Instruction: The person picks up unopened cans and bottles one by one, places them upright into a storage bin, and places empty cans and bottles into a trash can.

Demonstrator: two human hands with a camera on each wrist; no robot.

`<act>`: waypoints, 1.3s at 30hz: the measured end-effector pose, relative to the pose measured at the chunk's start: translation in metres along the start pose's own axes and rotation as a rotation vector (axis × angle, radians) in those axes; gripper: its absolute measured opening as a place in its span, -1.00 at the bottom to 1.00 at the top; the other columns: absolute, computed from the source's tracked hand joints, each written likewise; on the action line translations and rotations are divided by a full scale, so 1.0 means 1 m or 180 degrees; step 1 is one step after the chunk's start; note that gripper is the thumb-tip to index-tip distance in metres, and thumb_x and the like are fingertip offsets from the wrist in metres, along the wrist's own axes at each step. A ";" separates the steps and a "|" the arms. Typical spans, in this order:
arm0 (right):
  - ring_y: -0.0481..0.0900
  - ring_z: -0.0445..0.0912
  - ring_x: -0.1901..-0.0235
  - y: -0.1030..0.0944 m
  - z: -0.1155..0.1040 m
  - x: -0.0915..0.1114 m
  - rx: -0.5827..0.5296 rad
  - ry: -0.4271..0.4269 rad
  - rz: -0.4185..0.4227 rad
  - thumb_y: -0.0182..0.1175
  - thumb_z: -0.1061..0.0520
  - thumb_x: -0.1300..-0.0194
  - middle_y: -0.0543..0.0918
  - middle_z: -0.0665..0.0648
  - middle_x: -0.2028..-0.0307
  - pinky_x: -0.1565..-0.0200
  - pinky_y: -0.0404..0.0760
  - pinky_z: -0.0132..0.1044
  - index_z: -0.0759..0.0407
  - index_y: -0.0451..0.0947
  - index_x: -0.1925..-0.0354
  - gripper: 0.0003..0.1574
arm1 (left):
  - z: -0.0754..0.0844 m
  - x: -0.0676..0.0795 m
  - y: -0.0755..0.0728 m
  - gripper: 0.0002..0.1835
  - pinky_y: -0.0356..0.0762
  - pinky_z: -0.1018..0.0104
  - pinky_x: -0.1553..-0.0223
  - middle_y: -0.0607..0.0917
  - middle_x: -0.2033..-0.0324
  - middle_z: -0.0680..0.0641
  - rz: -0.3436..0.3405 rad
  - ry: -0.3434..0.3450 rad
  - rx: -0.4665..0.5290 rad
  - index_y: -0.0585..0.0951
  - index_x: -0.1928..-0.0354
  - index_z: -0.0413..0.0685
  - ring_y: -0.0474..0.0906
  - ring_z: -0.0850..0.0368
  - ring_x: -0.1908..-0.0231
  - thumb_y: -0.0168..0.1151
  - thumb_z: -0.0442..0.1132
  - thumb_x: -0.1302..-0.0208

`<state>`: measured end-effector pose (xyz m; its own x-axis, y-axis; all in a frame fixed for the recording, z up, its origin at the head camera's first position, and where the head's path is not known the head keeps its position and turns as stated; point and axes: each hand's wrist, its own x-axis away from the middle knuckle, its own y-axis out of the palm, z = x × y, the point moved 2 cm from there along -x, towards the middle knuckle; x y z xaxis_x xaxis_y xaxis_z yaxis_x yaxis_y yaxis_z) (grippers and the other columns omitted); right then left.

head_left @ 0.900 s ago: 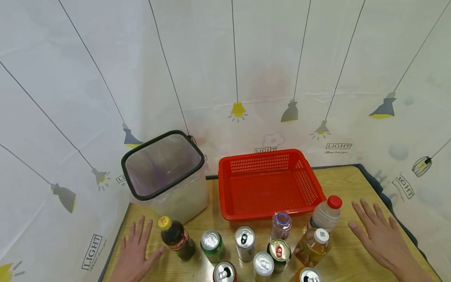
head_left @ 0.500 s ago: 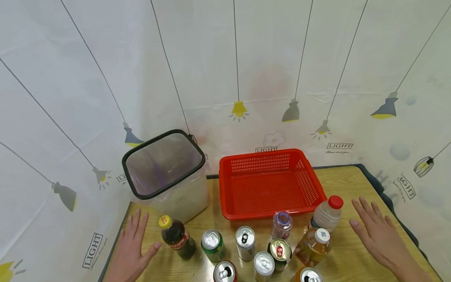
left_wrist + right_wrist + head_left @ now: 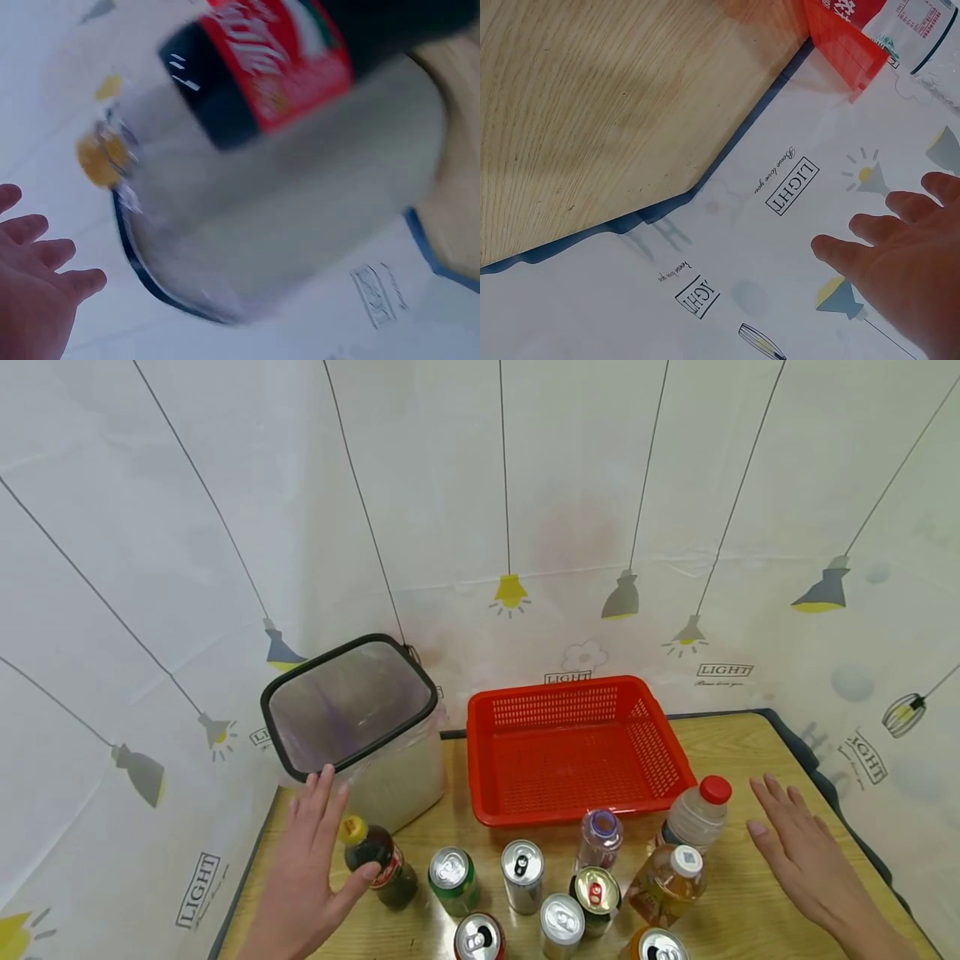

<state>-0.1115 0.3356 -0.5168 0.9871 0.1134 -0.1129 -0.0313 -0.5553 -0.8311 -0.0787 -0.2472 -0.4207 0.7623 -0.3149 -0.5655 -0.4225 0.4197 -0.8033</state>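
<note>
My left hand (image 3: pixel 302 881) is held up with spread fingers beside a cola bottle (image 3: pixel 390 870) with a yellow cap. Its thumb overlaps the bottle in the head view; whether they touch I cannot tell. In the left wrist view the bottle (image 3: pixel 277 64) shows a red label, and the hand (image 3: pixel 37 277) stands apart from it. On the right, my right hand (image 3: pixel 817 868) hovers with straight fingers, holding nothing. Nearest to it are a clear bottle (image 3: pixel 693 818) with a red cap and a white-capped bottle (image 3: pixel 667 889) of amber drink.
Several cans, among them a green can (image 3: pixel 453 881) and a silver can (image 3: pixel 522 877), stand between the hands with a small purple-rimmed bottle (image 3: pixel 600 839). Behind them lie a red basket (image 3: pixel 480 760) and a black-rimmed bin (image 3: pixel 405 785) on the wooden table (image 3: pixel 720 743).
My left hand first drew slightly left, then moved right and up toward the cola bottle, its thumb now overlapping it. The right hand has shifted only slightly; bottles and cans stay put.
</note>
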 end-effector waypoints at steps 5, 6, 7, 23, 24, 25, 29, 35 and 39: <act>-0.31 0.50 -0.54 0.001 -0.001 0.001 -0.0015 0.0028 0.0005 -0.23 -0.06 -0.71 -0.14 0.49 -0.59 -0.34 -0.42 0.58 0.29 -0.11 -0.64 -0.22 | 0.031 -0.024 0.013 -0.05 -0.23 0.07 -0.59 0.14 -0.59 -0.26 -0.0002 0.0293 0.0102 0.24 -0.57 -0.22 0.01 -0.23 -0.58 -0.19 0.44 -0.51; -0.30 0.51 -0.54 0.001 -0.001 0.001 -0.0018 0.0031 0.0004 -0.23 -0.06 -0.71 -0.14 0.48 -0.59 -0.34 -0.40 0.59 0.29 -0.11 -0.64 -0.22 | 0.037 -0.027 0.017 -0.06 -0.22 0.07 -0.59 0.14 -0.59 -0.24 -0.0027 0.0337 0.0132 0.23 -0.58 -0.20 0.03 -0.24 -0.57 -0.18 0.43 -0.51; -0.30 0.51 -0.54 0.001 -0.001 0.001 -0.0019 0.0036 0.0000 -0.23 -0.06 -0.71 -0.15 0.48 -0.59 -0.34 -0.41 0.58 0.29 -0.12 -0.64 -0.22 | 0.041 -0.031 0.022 -0.06 -0.22 0.07 -0.59 0.14 -0.59 -0.24 -0.0058 0.0363 0.0152 0.22 -0.59 -0.17 0.04 -0.25 -0.57 -0.18 0.43 -0.51; -0.32 0.50 -0.54 0.003 -0.007 0.001 -0.0109 0.0054 -0.0003 -0.25 -0.06 -0.71 -0.16 0.46 -0.60 -0.32 -0.37 0.61 0.29 -0.11 -0.64 -0.22 | 0.066 -0.065 0.117 0.02 -0.03 -0.22 -0.52 -0.09 -0.65 -0.15 -0.1440 -0.0162 0.0502 0.08 -0.64 -0.16 -0.17 -0.16 -0.61 -0.09 0.46 -0.45; -0.31 0.50 -0.54 0.004 -0.007 0.001 -0.0116 0.0053 -0.0005 -0.24 -0.06 -0.71 -0.15 0.46 -0.60 -0.33 -0.37 0.61 0.29 -0.11 -0.64 -0.22 | 0.065 -0.066 0.122 0.03 -0.03 -0.22 -0.52 -0.11 -0.65 -0.15 -0.1539 -0.0233 0.0461 0.08 -0.64 -0.16 -0.17 -0.17 -0.61 -0.10 0.47 -0.45; -0.32 0.50 -0.54 0.004 -0.007 0.001 -0.0126 0.0054 -0.0009 -0.24 -0.06 -0.71 -0.15 0.46 -0.60 -0.33 -0.37 0.60 0.28 -0.11 -0.65 -0.22 | 0.063 -0.066 0.128 0.03 -0.05 -0.22 -0.53 -0.12 -0.65 -0.16 -0.1626 -0.0298 0.0422 0.08 -0.64 -0.16 -0.18 -0.18 -0.61 -0.10 0.47 -0.45; -0.31 0.50 -0.54 0.006 -0.008 0.000 -0.0167 0.0033 -0.0003 -0.24 -0.06 -0.71 -0.14 0.46 -0.60 -0.32 -0.36 0.61 0.27 -0.10 -0.65 -0.22 | 0.056 -0.067 0.146 0.03 -0.01 -0.27 -0.50 -0.11 -0.64 -0.21 -0.1812 -0.0454 0.0271 0.07 -0.64 -0.18 -0.16 -0.25 -0.60 -0.17 0.49 -0.46; -0.28 0.52 -0.53 0.008 -0.009 -0.002 -0.0371 -0.0108 0.0067 -0.23 0.00 -0.70 -0.10 0.50 -0.59 -0.37 -0.37 0.56 0.26 -0.09 -0.65 -0.25 | 0.047 -0.068 0.164 0.07 0.03 -0.30 -0.49 -0.04 -0.63 -0.27 -0.1871 -0.0567 0.0163 0.09 -0.62 -0.23 -0.11 -0.30 -0.59 -0.24 0.53 -0.44; -0.31 0.44 -0.56 0.009 -0.012 -0.003 -0.0660 -0.0201 0.0087 -0.23 0.05 -0.70 -0.11 0.47 -0.60 -0.45 -0.36 0.44 0.09 -0.15 -0.68 -0.26 | 0.042 -0.066 0.172 0.07 0.03 -0.29 -0.49 0.00 -0.62 -0.29 -0.1904 -0.0643 0.0118 0.12 -0.61 -0.27 -0.07 -0.29 -0.59 -0.17 0.50 -0.45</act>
<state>-0.1129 0.3202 -0.5170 0.9744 0.1436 -0.1733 -0.0187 -0.7157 -0.6981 -0.1806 -0.1182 -0.5140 0.9404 -0.3387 0.0289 0.1200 0.2511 -0.9605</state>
